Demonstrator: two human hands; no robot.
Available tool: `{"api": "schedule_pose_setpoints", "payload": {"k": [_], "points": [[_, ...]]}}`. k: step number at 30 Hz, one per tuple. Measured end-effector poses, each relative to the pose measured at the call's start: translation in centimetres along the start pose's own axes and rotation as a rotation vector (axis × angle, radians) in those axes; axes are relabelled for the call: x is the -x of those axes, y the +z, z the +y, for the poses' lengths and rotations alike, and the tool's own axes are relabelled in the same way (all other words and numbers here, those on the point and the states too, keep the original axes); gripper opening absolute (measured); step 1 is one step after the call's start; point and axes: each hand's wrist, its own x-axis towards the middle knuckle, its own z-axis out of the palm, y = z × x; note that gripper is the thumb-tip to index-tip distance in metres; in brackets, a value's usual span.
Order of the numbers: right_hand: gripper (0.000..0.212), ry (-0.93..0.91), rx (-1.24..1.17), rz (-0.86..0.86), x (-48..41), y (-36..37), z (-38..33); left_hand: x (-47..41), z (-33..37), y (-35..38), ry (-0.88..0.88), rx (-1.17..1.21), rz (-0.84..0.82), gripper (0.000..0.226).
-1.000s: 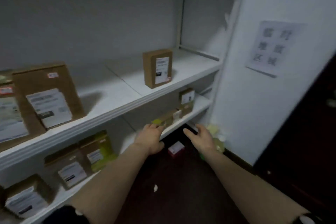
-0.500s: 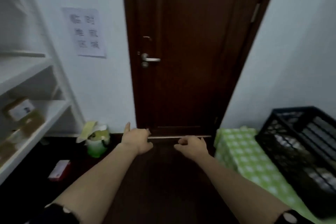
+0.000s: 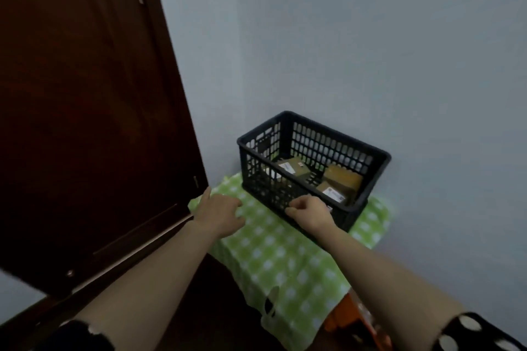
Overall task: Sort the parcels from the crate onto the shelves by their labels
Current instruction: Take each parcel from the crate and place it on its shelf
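A black plastic crate [image 3: 368, 151] stands on a green checked cloth [image 3: 273, 253] against the pale wall. Inside it lie brown cardboard parcels with white labels: one at the back left [image 3: 291, 167], one at the right [image 3: 343, 177] and one at the front right [image 3: 332, 193]. My left hand [image 3: 221, 212] hovers over the cloth left of the crate, fingers loosely spread, holding nothing. My right hand [image 3: 309, 212] is in front of the crate's near wall, fingers loosely curled and empty. The shelves are out of view.
A dark brown door [image 3: 85, 108] fills the left side, its lower edge close to my left hand. An orange object [image 3: 356, 319] shows under the cloth at the lower right. Dark floor [image 3: 205, 302] lies between the door and the covered stand.
My view has swung right, from the shelves past the door to the crate. Both hands stay empty and now reach toward the crate.
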Motion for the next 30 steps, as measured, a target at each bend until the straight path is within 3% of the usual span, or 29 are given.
{"api": "schedule_pose_setpoints", "payload": {"k": [7, 10, 17, 20, 23, 27, 29, 30], "points": [[0.024, 0.197, -0.226, 0.230, -12.1, -2.1, 2.0, -15.7, 0.2, 1.1, 0.163, -0.031, 0.090, 0.037], [0.025, 0.352, -0.447, 0.311, -19.0, -2.4, 1.6, -23.4, -1.6, 1.2, 0.190, 0.051, 0.167, 0.034], [0.018, 0.667, -0.803, 0.287, -32.0, -1.0, 0.9, -38.4, -5.2, 0.5, 0.231, 0.117, 0.161, 0.041], [0.009, 0.765, -0.834, 0.267, -36.2, 0.5, 1.4, -43.0, -4.4, 0.9, 0.321, 0.138, 0.086, 0.038], [0.013, 0.840, -0.864, 0.255, -39.6, 1.8, 2.1, -46.5, -2.2, 2.1, 0.418, 0.167, -0.105, 0.037], [0.013, 0.952, -0.923, 0.223, -43.1, 4.0, 3.8, -50.5, 0.7, 4.1, 0.331, 0.099, -0.409, 0.027], [0.009, 0.978, -0.967, 0.192, -44.5, 4.9, 4.9, -52.6, 1.5, 5.5, 0.268, 0.112, -0.487, 0.008], [0.014, 0.980, -0.997, 0.186, -45.2, 5.3, 5.6, -53.7, 1.9, 6.5, 0.244, 0.127, -0.506, 0.011]]}}
